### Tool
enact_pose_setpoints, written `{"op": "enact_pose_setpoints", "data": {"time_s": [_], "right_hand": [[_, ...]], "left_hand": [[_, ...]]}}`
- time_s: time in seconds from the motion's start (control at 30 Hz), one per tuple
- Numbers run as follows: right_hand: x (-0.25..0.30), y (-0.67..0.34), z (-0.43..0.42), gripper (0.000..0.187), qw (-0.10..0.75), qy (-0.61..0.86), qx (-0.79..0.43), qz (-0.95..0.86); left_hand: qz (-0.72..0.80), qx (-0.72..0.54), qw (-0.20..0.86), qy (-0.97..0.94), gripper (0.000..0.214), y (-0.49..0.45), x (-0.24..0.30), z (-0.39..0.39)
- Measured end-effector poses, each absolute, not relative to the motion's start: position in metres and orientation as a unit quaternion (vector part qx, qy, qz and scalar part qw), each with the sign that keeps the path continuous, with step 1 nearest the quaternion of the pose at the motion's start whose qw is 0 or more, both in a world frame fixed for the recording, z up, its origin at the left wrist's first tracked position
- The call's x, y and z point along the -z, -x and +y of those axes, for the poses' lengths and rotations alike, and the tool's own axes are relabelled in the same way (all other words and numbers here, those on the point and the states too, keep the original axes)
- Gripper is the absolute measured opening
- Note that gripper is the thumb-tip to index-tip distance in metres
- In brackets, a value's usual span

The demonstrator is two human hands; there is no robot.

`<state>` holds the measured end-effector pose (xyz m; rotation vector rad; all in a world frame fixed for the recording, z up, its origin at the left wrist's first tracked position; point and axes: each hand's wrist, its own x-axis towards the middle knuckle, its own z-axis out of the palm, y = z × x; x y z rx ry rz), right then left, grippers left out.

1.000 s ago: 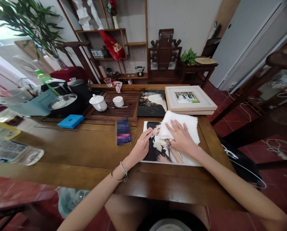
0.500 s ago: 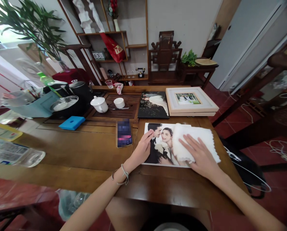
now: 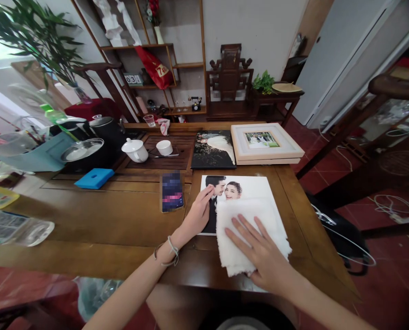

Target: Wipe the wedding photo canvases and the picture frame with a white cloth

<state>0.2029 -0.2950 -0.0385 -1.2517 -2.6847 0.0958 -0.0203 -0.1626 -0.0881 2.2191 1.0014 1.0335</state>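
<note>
A photo print of a couple (image 3: 255, 185) lies flat near the table's front right. Across its lower right part, and over its front edge, is spread a white cloth (image 3: 230, 256). My right hand (image 3: 259, 250) lies open on the cloth with its fingers apart, pressing it down. At the print's left side rests my left hand (image 3: 200, 211), its fingers stretched out over the print's left edge. The cloth hides much of the pictured couple's lower half. Left of the print lies a phone (image 3: 172, 192) with a blurred screen.
Behind the print are a dark photo album (image 3: 207, 160) and a pale framed photo (image 3: 238, 142). A tea tray (image 3: 182, 167) holds a lidded white cup (image 3: 134, 150) and a small white bowl (image 3: 164, 147). A blue block (image 3: 94, 178) and a black pot (image 3: 87, 158) stand left.
My right hand has slid the cloth left and toward me, from the print's right side to its lower front edge. My left hand has kept its place on the print.
</note>
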Motion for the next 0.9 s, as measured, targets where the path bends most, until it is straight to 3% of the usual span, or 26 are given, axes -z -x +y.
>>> {"op": "enact_pose_setpoints", "data": {"time_s": [0.2,0.33,0.6,0.9], "right_hand": [[0.049,-0.260,-0.260,0.079,0.136,0.531,-0.018,-0.836],[0.052,-0.276,-0.220,0.068,0.125,0.573,-0.019,-0.810],[0.039,-0.224,-0.163,0.070,0.069,0.573,-0.003,-0.816],[0.028,-0.207,-0.263,0.096,0.071,0.359,-0.100,-0.925]], "left_hand": [[0.368,-0.369,0.236,-0.820,0.050,0.021,0.089,-0.162],[0.372,-0.369,0.236,-0.818,0.049,0.020,0.090,-0.162],[0.374,-0.369,0.228,-0.819,0.049,0.020,0.089,-0.161],[0.372,-0.346,0.239,-0.827,0.049,0.022,0.083,-0.161]]}}
